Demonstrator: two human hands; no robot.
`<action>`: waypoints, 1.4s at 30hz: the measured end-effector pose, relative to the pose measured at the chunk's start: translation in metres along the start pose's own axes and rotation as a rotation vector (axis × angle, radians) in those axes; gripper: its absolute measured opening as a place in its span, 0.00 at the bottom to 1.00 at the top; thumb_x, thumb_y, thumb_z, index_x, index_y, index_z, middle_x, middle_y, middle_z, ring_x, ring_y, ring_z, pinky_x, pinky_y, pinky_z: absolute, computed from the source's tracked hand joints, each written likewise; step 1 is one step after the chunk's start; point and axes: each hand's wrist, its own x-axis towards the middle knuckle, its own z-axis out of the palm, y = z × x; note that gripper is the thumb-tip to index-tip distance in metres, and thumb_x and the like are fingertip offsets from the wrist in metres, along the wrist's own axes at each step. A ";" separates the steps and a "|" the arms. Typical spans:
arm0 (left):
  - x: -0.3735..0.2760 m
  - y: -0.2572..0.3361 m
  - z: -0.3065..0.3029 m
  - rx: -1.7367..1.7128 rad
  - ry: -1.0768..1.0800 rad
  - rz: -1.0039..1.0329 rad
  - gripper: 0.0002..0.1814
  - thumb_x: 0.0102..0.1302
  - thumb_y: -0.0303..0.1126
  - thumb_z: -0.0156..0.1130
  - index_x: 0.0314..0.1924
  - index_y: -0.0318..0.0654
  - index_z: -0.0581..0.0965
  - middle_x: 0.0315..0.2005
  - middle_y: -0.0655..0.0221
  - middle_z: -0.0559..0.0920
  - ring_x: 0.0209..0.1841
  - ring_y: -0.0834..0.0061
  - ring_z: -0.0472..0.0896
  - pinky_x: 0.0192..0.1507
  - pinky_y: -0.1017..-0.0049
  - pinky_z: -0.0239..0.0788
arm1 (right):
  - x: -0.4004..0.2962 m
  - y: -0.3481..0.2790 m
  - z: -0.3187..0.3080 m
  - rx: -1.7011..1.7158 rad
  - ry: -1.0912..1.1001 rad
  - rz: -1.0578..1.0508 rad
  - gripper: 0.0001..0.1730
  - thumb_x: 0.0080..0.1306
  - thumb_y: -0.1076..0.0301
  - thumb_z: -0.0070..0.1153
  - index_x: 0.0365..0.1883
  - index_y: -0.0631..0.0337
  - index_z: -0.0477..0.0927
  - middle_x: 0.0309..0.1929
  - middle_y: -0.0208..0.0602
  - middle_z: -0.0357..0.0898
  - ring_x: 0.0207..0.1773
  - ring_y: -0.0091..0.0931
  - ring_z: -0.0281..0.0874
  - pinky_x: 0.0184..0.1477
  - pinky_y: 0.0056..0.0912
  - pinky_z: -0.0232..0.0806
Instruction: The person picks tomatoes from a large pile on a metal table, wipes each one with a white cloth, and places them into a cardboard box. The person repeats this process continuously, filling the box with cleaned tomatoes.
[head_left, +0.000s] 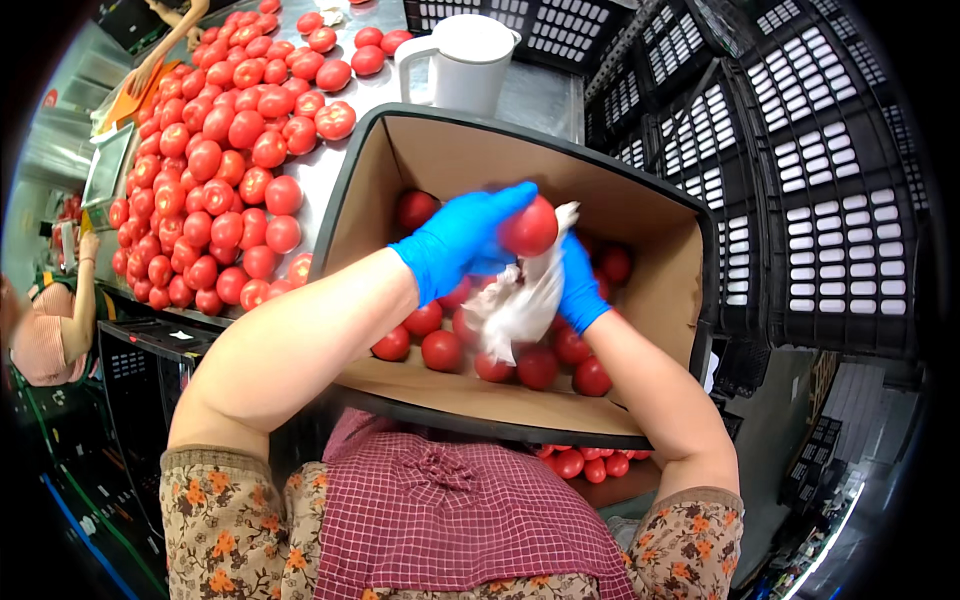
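My left hand, in a blue glove, grips a red tomato above a crate lined with brown cardboard. Close beside it my right hand, gloved the same, holds a crumpled white cloth against the tomato's right side. The cloth hangs down and is partly blurred. Under both hands, several tomatoes lie on the crate's floor; the hands and cloth hide some of them. My right fingertips are covered by the cloth.
Many tomatoes are heaped on the metal table at left. A white lidded pitcher stands behind the crate. Black plastic crates are stacked at right. More tomatoes show below the crate. Another person is at far left; someone's hand is beyond the heap.
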 end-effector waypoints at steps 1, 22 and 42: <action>-0.001 0.004 -0.010 -0.044 -0.004 0.092 0.24 0.68 0.52 0.61 0.53 0.42 0.75 0.41 0.65 0.84 0.37 0.78 0.83 0.37 0.76 0.78 | -0.013 0.002 0.035 -0.018 -0.018 0.078 0.22 0.74 0.54 0.46 0.56 0.62 0.75 0.56 0.42 0.76 0.57 0.31 0.74 0.62 0.34 0.67; 0.001 0.035 -0.042 -0.398 -0.104 0.282 0.21 0.69 0.49 0.60 0.46 0.37 0.79 0.37 0.64 0.83 0.40 0.67 0.83 0.39 0.63 0.79 | -0.001 0.048 0.066 -1.947 -0.429 -0.377 0.15 0.56 0.51 0.59 0.31 0.54 0.79 0.29 0.41 0.79 0.39 0.36 0.78 0.40 0.40 0.60; 0.008 0.036 -0.047 -0.443 -0.142 0.196 0.20 0.69 0.47 0.60 0.50 0.38 0.78 0.40 0.63 0.82 0.43 0.67 0.82 0.43 0.57 0.79 | -0.007 0.067 0.078 -1.989 -0.818 -0.176 0.05 0.56 0.65 0.61 0.30 0.52 0.84 0.33 0.39 0.84 0.39 0.37 0.84 0.38 0.42 0.70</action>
